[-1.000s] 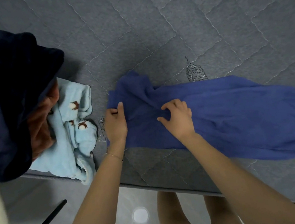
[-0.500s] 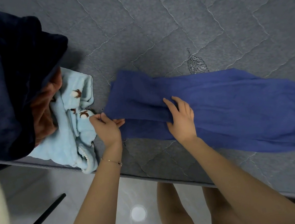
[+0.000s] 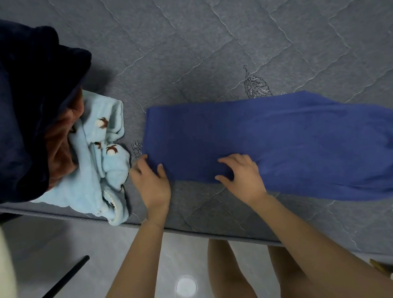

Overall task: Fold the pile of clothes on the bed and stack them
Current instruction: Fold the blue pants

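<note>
Now smoothed into a long band, the blue garment [image 3: 277,137] lies near the bed [image 3: 224,31] edge, its bunched left end flattened since a second ago. Both hands, left [image 3: 150,180] and right [image 3: 242,175], press open-palmed on its near hem, gripping nothing. The unfolded pile [image 3: 7,104] waits just left.
</note>
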`<action>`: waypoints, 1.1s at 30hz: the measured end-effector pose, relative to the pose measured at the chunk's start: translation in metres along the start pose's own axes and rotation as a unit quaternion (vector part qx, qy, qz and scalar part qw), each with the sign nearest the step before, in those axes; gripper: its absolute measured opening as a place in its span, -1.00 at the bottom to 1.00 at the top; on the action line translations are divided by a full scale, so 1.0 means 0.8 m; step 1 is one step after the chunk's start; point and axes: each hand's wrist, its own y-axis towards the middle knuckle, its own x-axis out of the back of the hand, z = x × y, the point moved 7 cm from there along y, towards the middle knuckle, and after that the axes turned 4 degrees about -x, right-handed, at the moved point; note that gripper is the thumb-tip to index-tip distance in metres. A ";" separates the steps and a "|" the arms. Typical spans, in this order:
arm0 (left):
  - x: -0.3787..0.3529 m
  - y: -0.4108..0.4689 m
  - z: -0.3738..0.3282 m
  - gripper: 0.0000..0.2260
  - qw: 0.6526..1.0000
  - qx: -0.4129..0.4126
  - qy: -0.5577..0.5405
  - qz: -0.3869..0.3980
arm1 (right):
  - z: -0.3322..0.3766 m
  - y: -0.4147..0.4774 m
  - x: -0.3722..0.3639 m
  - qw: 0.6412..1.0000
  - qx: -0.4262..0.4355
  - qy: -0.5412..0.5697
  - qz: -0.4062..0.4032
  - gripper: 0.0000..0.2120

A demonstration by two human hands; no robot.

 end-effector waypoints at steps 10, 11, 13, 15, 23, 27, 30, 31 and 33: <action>-0.071 -0.033 -0.143 -0.48 0.940 -0.265 0.201 0.076 | -0.049 0.016 0.108 0.992 -0.064 -0.053 -0.091 -0.23; -0.084 -0.039 -0.158 -0.47 0.931 -0.285 0.214 0.082 | -0.064 0.013 0.119 0.991 -0.078 -0.053 -0.093 -0.22; -0.111 -0.052 -0.186 -0.44 0.914 -0.316 0.235 0.095 | -0.097 0.004 0.141 0.988 -0.103 -0.050 -0.104 -0.20; -0.141 -0.069 -0.211 -0.42 0.899 -0.340 0.252 0.110 | -0.132 -0.008 0.162 0.984 -0.120 -0.044 -0.120 -0.20; -0.265 -0.153 -0.287 -0.37 0.864 -0.382 0.283 0.164 | -0.270 -0.053 0.215 0.973 -0.185 -0.023 -0.138 -0.17; -0.322 -0.193 -0.312 -0.36 0.848 -0.399 0.296 0.184 | -0.342 -0.070 0.239 0.965 -0.223 0.000 -0.138 -0.13; -0.363 -0.220 -0.328 -0.36 0.838 -0.408 0.302 0.199 | -0.394 -0.079 0.256 0.962 -0.240 0.006 -0.129 -0.12; -0.376 -0.228 -0.334 -0.36 0.834 -0.414 0.305 0.202 | -0.408 -0.080 0.261 0.963 -0.239 -0.002 -0.124 -0.12; -0.402 -0.244 -0.345 -0.36 0.822 -0.427 0.313 0.210 | -0.431 -0.079 0.271 0.965 -0.235 -0.015 -0.116 -0.11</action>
